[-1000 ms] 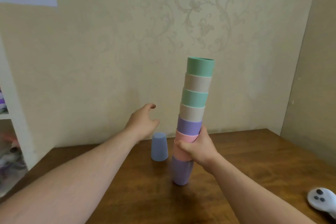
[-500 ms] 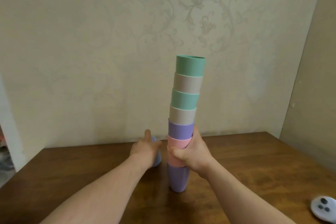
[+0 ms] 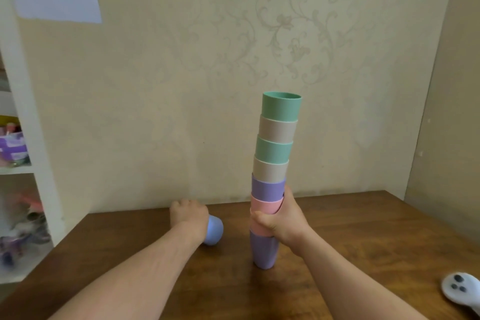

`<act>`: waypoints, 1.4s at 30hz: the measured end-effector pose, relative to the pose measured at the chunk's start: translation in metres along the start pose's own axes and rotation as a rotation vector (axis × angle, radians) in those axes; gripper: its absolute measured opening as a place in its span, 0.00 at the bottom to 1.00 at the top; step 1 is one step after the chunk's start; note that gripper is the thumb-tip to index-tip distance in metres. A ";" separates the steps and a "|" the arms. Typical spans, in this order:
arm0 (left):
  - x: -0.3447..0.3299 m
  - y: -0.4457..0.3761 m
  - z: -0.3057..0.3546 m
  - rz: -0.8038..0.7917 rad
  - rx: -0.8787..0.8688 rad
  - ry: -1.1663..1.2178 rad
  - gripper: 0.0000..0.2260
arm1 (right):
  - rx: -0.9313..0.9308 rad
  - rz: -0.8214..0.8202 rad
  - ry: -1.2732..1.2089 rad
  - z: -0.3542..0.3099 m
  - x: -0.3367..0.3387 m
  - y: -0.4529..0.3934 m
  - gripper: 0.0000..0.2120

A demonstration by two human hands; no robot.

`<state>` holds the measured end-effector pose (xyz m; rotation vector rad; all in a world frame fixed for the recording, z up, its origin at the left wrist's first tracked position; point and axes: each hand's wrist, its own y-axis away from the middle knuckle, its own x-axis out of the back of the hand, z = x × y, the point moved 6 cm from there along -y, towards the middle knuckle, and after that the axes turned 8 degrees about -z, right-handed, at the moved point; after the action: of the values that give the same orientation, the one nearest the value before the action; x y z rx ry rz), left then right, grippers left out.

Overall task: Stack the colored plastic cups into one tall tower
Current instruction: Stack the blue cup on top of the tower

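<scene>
A tall stack of nested cups stands upright on the wooden table, green on top, then beige, green, beige, purple, pink and purple at the bottom. My right hand grips the stack around the pink cup. To its left, my left hand is closed over a blue cup, which is tilted with its base pointing toward me and to the right.
A white controller lies at the table's right front edge. The patterned wall stands right behind the table. A white shelf unit with cluttered items stands at the left.
My left hand came down from mid-air onto the blue cup, closed on it and tipped it off its upside-down stance. My right hand kept hold of the stack.
</scene>
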<state>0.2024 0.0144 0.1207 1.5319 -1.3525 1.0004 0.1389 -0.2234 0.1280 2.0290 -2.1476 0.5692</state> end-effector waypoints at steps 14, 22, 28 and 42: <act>-0.012 0.047 -0.067 -0.041 -0.042 1.501 0.33 | -0.040 0.016 0.054 -0.010 0.002 0.008 0.36; 0.244 0.119 -0.066 0.714 -0.564 1.741 0.34 | 0.013 -0.036 0.107 -0.015 -0.006 0.014 0.33; 0.318 0.145 -0.025 0.710 -0.639 1.412 0.54 | 0.012 -0.030 0.095 -0.014 -0.005 0.015 0.33; 0.282 0.105 -0.007 0.413 -0.608 1.387 0.41 | 0.035 -0.070 0.049 -0.009 -0.005 0.010 0.36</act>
<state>0.1256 -0.0777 0.3965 -0.0711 -0.7551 1.3101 0.1280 -0.2151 0.1328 2.0765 -2.0450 0.6441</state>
